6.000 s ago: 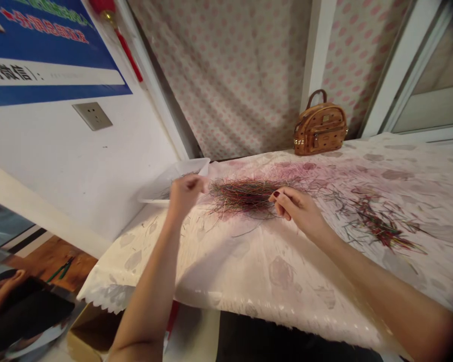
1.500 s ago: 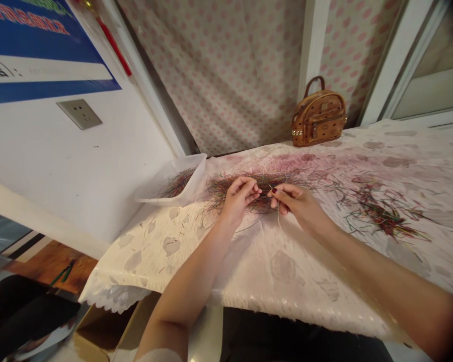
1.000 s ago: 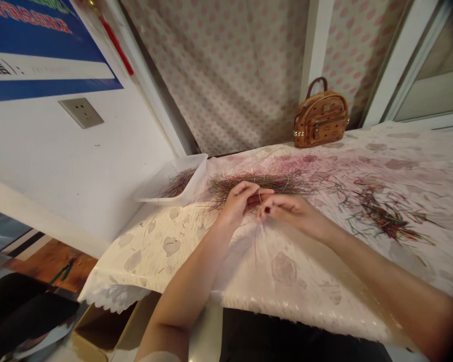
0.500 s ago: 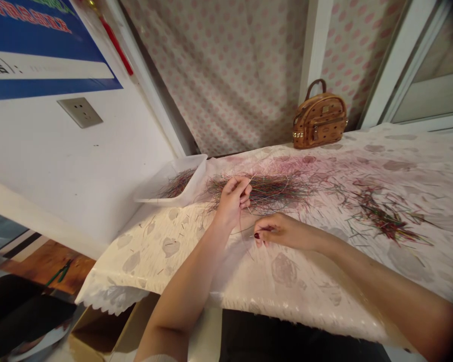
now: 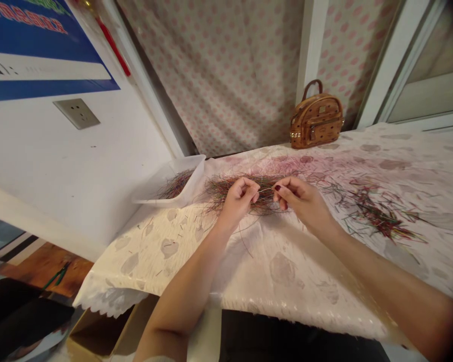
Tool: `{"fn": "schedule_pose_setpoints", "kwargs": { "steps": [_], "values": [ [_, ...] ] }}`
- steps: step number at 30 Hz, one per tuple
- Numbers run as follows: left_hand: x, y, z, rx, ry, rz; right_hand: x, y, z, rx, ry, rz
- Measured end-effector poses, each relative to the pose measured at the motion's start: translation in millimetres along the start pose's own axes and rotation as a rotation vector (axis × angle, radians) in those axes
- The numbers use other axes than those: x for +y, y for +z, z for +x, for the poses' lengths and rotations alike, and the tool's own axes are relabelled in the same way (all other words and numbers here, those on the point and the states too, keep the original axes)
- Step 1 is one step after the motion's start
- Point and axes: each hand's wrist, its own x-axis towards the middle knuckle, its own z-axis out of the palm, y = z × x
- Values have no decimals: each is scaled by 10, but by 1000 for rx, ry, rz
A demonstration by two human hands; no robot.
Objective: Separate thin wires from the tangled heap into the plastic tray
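Observation:
My left hand (image 5: 243, 197) is closed in a pinch on one end of a thin pale wire (image 5: 265, 190). Facing it, my right hand (image 5: 293, 193) pinches the other end, so the wire spans the short gap between my fingertips. Both hands hover over a long bundle of thin multicoloured wires (image 5: 219, 188) lying on the table. Another thin wire (image 5: 246, 244) trails below my left hand. On the right lies a loose heap of short coloured wire pieces (image 5: 381, 213).
A white plastic tray (image 5: 191, 193) with more wires stands left of the bundle, against the wall. A brown mini backpack (image 5: 317, 125) sits at the table's back edge. Below left are an open cardboard box (image 5: 98, 332), green-handled pliers (image 5: 58, 275) and part of a person in dark clothing (image 5: 18, 311).
My right hand has moved up and forward from the near side of the bundle and now faces my left hand. Its fingers have taken hold of the pale wire.

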Motion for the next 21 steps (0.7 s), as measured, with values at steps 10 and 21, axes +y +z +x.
{"fn": "schedule_pose_setpoints", "kwargs": {
  "steps": [10,21],
  "values": [
    [-147,-28,52,-30,92,141,31,-18,-49,-14,-348,-548],
    [-100,-34,22,-88,78,287,30,22,-40,30,-644,-688]
  ]
}}
